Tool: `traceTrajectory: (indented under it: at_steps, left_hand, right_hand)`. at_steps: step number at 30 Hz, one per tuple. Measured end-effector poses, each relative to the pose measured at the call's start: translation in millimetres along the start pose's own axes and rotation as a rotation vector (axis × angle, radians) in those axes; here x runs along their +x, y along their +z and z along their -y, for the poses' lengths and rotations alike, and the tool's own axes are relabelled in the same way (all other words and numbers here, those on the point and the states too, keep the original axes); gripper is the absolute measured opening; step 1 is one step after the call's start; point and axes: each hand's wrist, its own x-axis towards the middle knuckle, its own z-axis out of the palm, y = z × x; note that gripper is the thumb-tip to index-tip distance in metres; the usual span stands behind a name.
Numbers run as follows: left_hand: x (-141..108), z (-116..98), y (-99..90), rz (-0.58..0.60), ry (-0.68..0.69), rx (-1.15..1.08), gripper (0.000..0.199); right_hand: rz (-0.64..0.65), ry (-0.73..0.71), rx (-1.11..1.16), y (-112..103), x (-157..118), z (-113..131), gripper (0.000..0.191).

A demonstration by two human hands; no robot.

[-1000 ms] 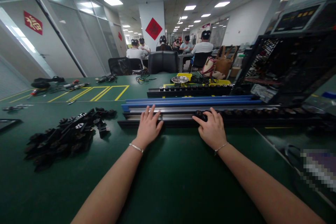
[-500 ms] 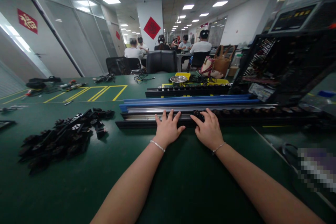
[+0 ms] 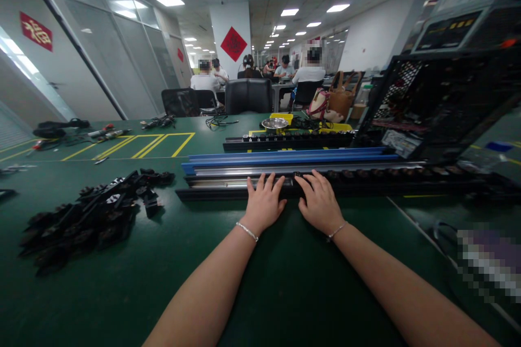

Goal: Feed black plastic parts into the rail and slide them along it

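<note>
**Both hands laid on the black rail**

The black rail was laid on the bench roughly parallel to the far edge, with a row of dark round parts set along its stretch toward the right edge. The left hand was rested on it, fingers spread apart. The right hand was placed just beside, fingers bent and slightly apart around a small dark piece; whether this was gripped could not be told, as it was partly covered. A blue rail was lined up behind, on the far-edge side.

Light, even pressure was judged best: the rail was best braced by the left hand and the piece guided level by the right, since a tilted piece could be jammed or scraped along the shiny strip. Fingertips were best held clear of the gap beneath it, where they could be nipped.
</note>
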Motion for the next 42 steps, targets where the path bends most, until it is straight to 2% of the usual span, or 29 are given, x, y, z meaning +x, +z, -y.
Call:
traceTrajectory:
  at_steps: [8, 18, 31, 42]
  left_hand:
    - [-0.5, -3.0, -2.0, 0.001, -0.032, -0.026, 0.057]
    - [-1.5, -4.6, -3.4, -0.002, -0.028, -0.004, 0.068]
    - [-1.5, -5.6, -6.2, 0.042, -0.021, 0.029, 0.072]
    - [-2.0, -5.0, -4.1, 0.025, -0.008, 0.035, 0.074]
  right_hand:
    - [0.001, -0.012, 0.052, 1.2, -0.1, -0.9, 0.038]
    - [0.025, 0.044, -0.008, -5.4, 1.3, 2.0, 0.030]
    - [0.078, -0.045, 0.045, -3.0, 0.2, 4.2, 0.042]
    - [0.116, -0.088, 0.073, -5.4, -0.9, 6.5, 0.048]
